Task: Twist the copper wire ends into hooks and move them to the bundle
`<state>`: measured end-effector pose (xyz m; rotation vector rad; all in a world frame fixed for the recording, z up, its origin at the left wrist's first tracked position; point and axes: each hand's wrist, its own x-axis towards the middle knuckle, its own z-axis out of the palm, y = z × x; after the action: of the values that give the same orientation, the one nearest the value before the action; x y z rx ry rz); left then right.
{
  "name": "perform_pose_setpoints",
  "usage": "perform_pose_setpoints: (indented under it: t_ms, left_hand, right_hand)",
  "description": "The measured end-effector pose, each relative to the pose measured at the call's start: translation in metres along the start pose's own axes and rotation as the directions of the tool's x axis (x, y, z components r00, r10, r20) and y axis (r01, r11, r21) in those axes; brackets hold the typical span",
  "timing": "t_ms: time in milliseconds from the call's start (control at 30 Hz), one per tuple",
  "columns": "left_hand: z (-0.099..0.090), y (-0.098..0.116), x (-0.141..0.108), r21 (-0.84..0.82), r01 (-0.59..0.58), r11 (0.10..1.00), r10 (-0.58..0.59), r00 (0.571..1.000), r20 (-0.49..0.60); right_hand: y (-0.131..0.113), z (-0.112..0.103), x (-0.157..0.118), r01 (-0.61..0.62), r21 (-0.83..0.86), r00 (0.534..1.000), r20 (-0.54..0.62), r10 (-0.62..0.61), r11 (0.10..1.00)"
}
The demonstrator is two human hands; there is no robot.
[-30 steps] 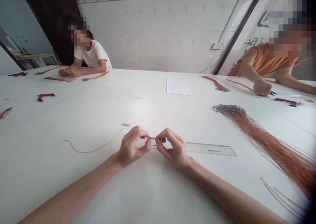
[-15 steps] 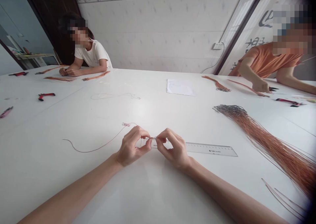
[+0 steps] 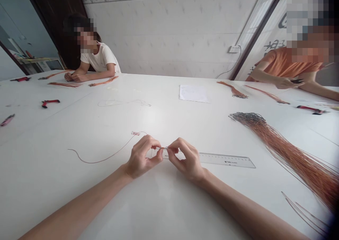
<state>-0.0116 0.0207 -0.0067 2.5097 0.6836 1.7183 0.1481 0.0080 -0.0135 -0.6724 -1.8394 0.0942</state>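
a long white table fills the view. a person in a white t-shirt sits beyond its far left corner, and a person in an orange shirt sits at its far right corner, one hand around dark pliers. a big bundle of copper-coloured wires lies along the right edge, its dark tips toward the middle. a clear plastic ruler lies near the front edge, and a sheet of white paper lies near the far edge. red-handled pliers lie toward the left edge. the left hand and right hand sit close together over the ruler's left end, their fingertips pinching a short metal piece in a narrow grip. a thin brown wire curves across the table just left of the left hand, with a small pink tag near its bend.
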Motion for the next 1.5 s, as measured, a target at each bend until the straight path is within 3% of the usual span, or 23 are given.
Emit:
perform_pose_setpoints:
  t_ms: [1033, 1367, 1500]
  left_hand:
    - [0.000, -0.003, -0.002, -0.015, 0.105, 0.994, -0.104, 0.993, 0.053]
    - [0.002, -0.012, -0.006, -0.049, 0.225, 0.973, -0.216, 0.966, 0.142]
    - [0.003, -0.013, -0.002, -0.055, 0.366, 0.929, -0.350, 0.918, 0.186]
  right_hand:
    - [0.004, 0.001, -0.002, -0.069, -0.022, 0.996, 0.049, 0.070, 0.997]
    - [0.009, 0.005, -0.005, -0.086, -0.096, 0.992, 0.081, 0.094, 0.992]
    - [0.006, 0.004, 0.003, -0.043, -0.234, 0.993, 0.100, 0.068, 0.971]
